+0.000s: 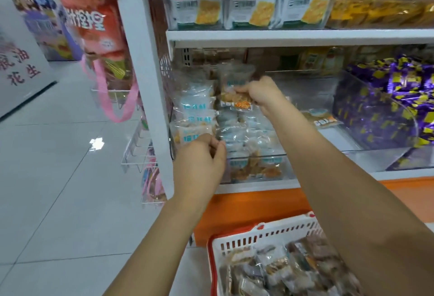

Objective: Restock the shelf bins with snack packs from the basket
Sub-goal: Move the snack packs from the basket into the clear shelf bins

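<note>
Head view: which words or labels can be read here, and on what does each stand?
"好吃点": each of three cracker packs, upper shelf.
"油", "花生": white sign, left.
Blue labels on the snack packs in the bin: blurred.
White characters on the red bag: blurred.

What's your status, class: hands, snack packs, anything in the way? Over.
Left hand pinches front-left pack. Right hand grips upper pack over clear bin. Basket holds more. Nothing in the way.
</note>
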Motion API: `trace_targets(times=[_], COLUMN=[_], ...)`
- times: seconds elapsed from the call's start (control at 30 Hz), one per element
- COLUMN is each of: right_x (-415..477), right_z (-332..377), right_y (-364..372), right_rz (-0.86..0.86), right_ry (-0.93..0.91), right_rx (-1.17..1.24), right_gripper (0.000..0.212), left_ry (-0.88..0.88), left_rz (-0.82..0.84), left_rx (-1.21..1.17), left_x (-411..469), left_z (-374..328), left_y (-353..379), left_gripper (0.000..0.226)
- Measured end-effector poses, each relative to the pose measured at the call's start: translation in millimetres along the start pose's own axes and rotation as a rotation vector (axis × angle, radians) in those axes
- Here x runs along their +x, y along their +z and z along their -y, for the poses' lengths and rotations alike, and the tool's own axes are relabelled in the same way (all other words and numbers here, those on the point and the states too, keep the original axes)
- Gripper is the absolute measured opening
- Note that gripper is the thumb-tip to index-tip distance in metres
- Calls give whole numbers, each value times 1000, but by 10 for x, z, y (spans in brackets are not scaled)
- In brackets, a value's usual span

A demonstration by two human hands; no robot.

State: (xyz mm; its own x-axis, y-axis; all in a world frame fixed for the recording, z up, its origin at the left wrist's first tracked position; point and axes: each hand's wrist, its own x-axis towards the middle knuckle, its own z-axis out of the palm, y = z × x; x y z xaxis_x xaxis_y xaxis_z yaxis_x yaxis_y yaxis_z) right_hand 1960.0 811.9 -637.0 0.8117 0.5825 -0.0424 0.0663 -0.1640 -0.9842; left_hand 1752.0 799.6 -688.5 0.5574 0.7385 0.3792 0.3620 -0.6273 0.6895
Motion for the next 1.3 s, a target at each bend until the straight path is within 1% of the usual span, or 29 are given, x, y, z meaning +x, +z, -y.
trace_targets(times=[0.13,0.3,0.33,0.43,0.53,0.7,0.8,0.9,0.97,1.03,1.1,1.17,1.2,1.23,1.3], right_x=[94,151,155,144,124,15,-61,-209,-401,-639,-949,-1275,-1417,-1520,-1651], right_z=[-49,-130,-143,-138,-82,-3,10,48,91,96,41,-103,-212,-347,-699], right_y=[169,446,501,565,498,325,230,74,-71,-235,-385,-514,-574,-629,-730], right_rz=[25,-99,-106,-68,-11,74,100,105,59,13,37,106,135,159,228], right_ry=[-24,-91,-98,-86,-44,-74,-91,-147,-240,-353,-399,-387,-374,-345,-219], right_rx=[-94,-112,-127,-200,-381,-623,-710,-744,-761,-711,-669,-690,-706,-724,-793], right_gripper=[45,31,30,41,36,36,32,32,33,26,36,40,40,40,38], left_ry=[-7,0,0,1,10,20,45,68,86,110,138,151,145,136,128], left_rz=[-12,-19,-22,-24,-21,-36,-42,-51,-59,-58,-46,9,64,137,330], left_rx=[-1,-8,-12,-16,-12,-10,4,34,45,55,69,90,118,174,354], left_x=[35,21,20,17,9,23,7,-23,-49,-115,-212,-340,-411,-479,-623], left_z=[31,58,62,74,72,78,80,118,158,170,150,123,124,137,206], left_y=[-5,-19,-25,-34,-39,-47,-56,-75,-95,-129,-153,-135,-101,-53,73], left_gripper=[24,24,24,24,24,24,24,25,26,28,32,38,39,39,36])
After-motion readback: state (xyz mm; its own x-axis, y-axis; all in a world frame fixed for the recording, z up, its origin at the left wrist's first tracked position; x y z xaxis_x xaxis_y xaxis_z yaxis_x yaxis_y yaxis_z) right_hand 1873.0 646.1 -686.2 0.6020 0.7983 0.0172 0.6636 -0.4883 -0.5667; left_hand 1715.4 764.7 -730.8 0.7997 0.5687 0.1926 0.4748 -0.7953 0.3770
